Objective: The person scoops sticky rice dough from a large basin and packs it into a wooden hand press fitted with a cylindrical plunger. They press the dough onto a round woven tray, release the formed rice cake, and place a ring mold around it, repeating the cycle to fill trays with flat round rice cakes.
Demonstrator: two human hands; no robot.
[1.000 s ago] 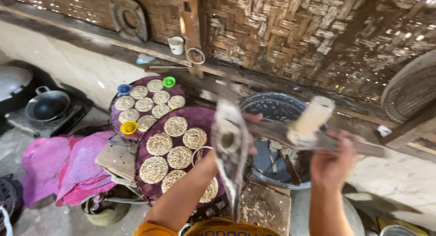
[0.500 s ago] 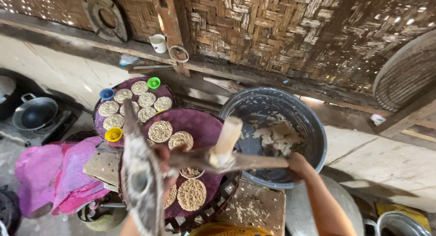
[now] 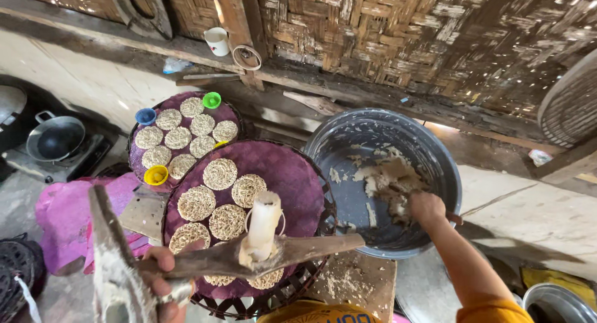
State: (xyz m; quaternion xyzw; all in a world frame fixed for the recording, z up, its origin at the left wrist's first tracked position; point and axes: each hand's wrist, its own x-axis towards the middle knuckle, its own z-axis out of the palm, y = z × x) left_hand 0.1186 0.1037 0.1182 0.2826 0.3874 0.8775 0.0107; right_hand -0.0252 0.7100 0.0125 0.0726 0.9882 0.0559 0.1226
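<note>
While the right hand (image 3: 426, 206) digs closed into dough (image 3: 388, 180) inside the basin (image 3: 348, 136), the left hand (image 3: 163, 273) grips the wooden press (image 3: 261, 251), keeping it over the tray (image 3: 298, 174).

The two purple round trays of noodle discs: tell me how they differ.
The near tray lies closer to the camera, beside the grey basin, and the wooden press held by the left hand covers part of it. The far tray sits further back, fully visible, with small blue, green and yellow cups on it. Both hold flat, round coils of noodle.
</note>
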